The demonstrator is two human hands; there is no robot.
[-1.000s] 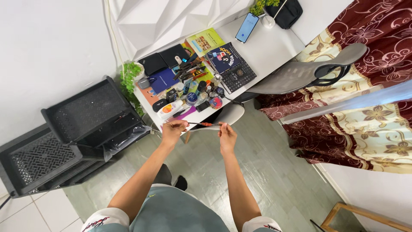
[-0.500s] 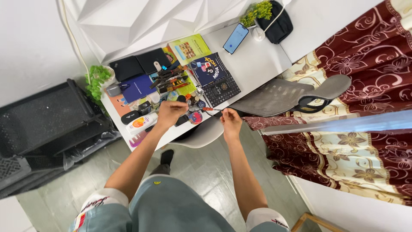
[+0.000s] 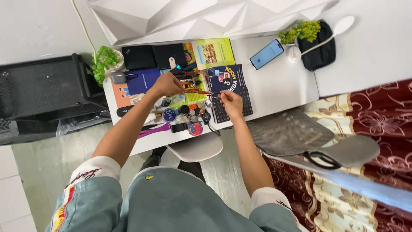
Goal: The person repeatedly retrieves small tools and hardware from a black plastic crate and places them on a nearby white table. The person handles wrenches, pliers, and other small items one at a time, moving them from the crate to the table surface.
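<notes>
Both my hands hold one thin red pencil-like stick (image 3: 198, 91) level over the white desk (image 3: 279, 90). My left hand (image 3: 166, 84) pinches its left end above a clutter of pens and small round tins (image 3: 189, 115). My right hand (image 3: 231, 99) grips the right end, hovering over a dark keyboard (image 3: 246, 105) and a dark blue book (image 3: 227, 79). A purple comb (image 3: 153, 130) lies near the desk's front edge.
A blue phone (image 3: 266, 54), a black pouch (image 3: 319, 47), a white lamp (image 3: 296, 52) and small plants (image 3: 103, 60) sit on the desk. A black wallet (image 3: 153, 56) lies at the back. A grey mesh chair (image 3: 300, 137) stands right, a white stool (image 3: 195, 148) under the desk, black crates (image 3: 38, 90) left.
My view has swung so the desk sits closer and more centred. Both hands have carried the stick forward, from in front of the desk edge to over the clutter.
</notes>
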